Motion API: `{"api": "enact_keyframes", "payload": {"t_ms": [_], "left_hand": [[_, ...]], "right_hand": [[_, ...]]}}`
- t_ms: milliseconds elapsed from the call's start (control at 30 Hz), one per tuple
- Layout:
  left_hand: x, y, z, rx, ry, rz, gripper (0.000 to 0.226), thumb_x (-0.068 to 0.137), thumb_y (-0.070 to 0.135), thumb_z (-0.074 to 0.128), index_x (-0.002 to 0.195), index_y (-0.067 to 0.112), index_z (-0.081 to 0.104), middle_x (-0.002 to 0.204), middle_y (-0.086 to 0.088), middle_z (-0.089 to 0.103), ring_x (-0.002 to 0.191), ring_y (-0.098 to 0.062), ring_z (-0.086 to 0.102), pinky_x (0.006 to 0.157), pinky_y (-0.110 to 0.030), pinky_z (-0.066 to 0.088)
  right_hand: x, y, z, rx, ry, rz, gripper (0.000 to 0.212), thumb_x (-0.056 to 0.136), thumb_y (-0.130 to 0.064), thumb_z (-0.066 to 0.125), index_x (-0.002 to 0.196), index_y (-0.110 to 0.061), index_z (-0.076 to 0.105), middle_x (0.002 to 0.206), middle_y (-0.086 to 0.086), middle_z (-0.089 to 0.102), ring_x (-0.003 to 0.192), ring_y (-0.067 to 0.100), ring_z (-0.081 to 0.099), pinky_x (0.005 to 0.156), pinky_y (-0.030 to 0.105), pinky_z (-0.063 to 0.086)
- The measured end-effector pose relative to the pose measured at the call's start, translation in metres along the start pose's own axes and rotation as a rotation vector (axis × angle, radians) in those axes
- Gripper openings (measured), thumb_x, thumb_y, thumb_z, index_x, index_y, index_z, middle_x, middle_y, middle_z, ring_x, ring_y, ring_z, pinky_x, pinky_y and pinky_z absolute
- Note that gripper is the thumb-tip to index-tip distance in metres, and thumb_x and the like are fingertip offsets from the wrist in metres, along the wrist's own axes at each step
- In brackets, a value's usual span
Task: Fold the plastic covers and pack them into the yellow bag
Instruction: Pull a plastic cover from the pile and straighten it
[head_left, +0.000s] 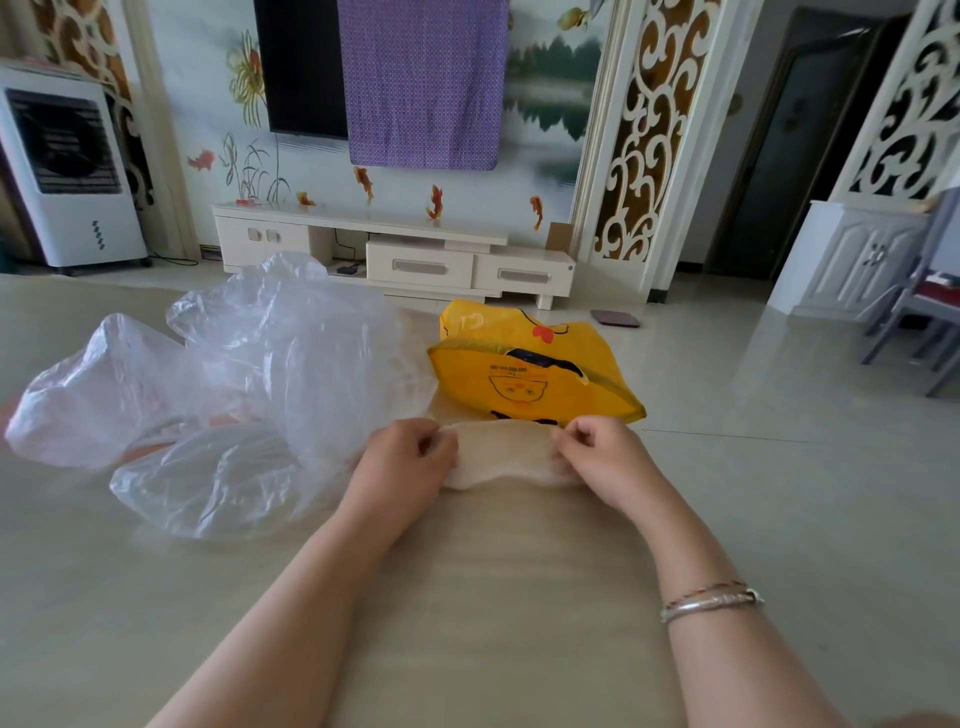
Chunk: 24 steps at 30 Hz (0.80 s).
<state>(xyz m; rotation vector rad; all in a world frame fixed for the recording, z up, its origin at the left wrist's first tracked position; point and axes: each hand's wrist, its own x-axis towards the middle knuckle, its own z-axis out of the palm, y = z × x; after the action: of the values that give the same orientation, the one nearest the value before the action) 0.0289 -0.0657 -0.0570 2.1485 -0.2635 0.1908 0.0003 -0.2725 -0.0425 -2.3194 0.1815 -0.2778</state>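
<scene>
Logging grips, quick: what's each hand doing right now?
Left hand: pinching the left end of the folded plastic cover.
Right hand: pinching its right end.

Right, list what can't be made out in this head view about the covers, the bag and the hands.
- Folded translucent plastic cover: its ends are hidden in the left hand and right hand; number of folds unclear.
- Pile of crumpled clear plastic covers: overlapping and see-through, so no count is possible.
- Yellow plastic bag with a cartoon face: inside hidden by its own wall; small print too small to read.
- Fingertips: curled under, hidden by the knuckles.
</scene>
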Motion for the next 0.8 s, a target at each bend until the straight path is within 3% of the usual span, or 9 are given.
{"api": "enact_keyframes", "payload": {"t_ms": [133,267,400,567,667,733,800], "left_hand": [[0.001,-0.001,0.005,0.161,0.098,-0.019,0.022,0.091,0.030,0.052,0.079,0.012,0.058,0.069,0.002,0.058,0.067,-0.021,0.054,0.059,-0.030,0.038],[0.002,0.004,0.009,0.403,0.144,-0.012,0.011,0.092,0.028,0.046,0.095,0.018,0.052,0.091,0.000,0.063,0.085,-0.026,0.058,0.065,-0.031,0.038],[0.003,0.002,0.013,0.554,0.154,0.014,0.020,0.095,0.026,0.042,0.113,0.017,0.046,0.112,-0.004,0.061,0.104,-0.028,0.056,0.081,-0.034,0.038],[0.004,-0.004,0.009,0.399,0.127,0.021,0.024,0.091,0.028,0.051,0.114,0.020,0.050,0.116,0.000,0.052,0.108,-0.024,0.050,0.086,-0.035,0.042],[0.001,-0.003,0.006,0.219,0.163,0.052,0.022,0.089,0.028,0.057,0.110,0.023,0.055,0.106,0.007,0.051,0.098,-0.018,0.053,0.079,-0.031,0.043],[-0.001,0.001,0.006,0.098,0.176,0.085,0.020,0.089,0.028,0.061,0.107,0.023,0.058,0.103,0.009,0.054,0.094,-0.014,0.054,0.077,-0.029,0.043],[-0.002,0.003,0.006,-0.035,0.188,0.116,0.017,0.087,0.026,0.063,0.104,0.022,0.062,0.103,0.010,0.060,0.095,-0.011,0.057,0.079,-0.030,0.046]], "right_hand": [[0.002,0.002,0.010,-0.187,0.076,0.036,0.018,0.091,-0.027,0.057,0.084,-0.010,0.060,0.074,0.002,0.059,0.076,0.024,0.059,0.062,0.031,0.040],[-0.001,-0.004,0.013,-0.403,0.103,0.052,0.014,0.092,-0.032,0.055,0.092,-0.018,0.052,0.078,-0.006,0.053,0.076,0.019,0.051,0.067,0.032,0.036],[0.002,-0.004,0.012,-0.525,0.058,0.069,0.029,0.094,-0.045,0.052,0.106,-0.018,0.049,0.105,-0.001,0.048,0.096,0.022,0.052,0.082,0.037,0.038],[0.002,-0.001,0.010,-0.589,0.014,0.094,0.034,0.094,-0.049,0.051,0.104,-0.017,0.055,0.116,0.005,0.042,0.112,0.026,0.045,0.095,0.040,0.038],[0.001,-0.001,0.007,-0.440,-0.009,0.084,0.023,0.092,-0.041,0.057,0.092,-0.018,0.056,0.105,0.003,0.049,0.101,0.023,0.051,0.085,0.036,0.044],[0.001,-0.003,0.000,-0.119,-0.004,0.092,0.018,0.093,-0.033,0.060,0.089,-0.015,0.057,0.089,0.002,0.055,0.082,0.018,0.053,0.068,0.029,0.043],[0.000,-0.007,-0.008,0.318,-0.003,0.146,0.017,0.093,-0.028,0.063,0.085,-0.015,0.055,0.082,0.003,0.056,0.076,0.018,0.052,0.061,0.027,0.040]]}}
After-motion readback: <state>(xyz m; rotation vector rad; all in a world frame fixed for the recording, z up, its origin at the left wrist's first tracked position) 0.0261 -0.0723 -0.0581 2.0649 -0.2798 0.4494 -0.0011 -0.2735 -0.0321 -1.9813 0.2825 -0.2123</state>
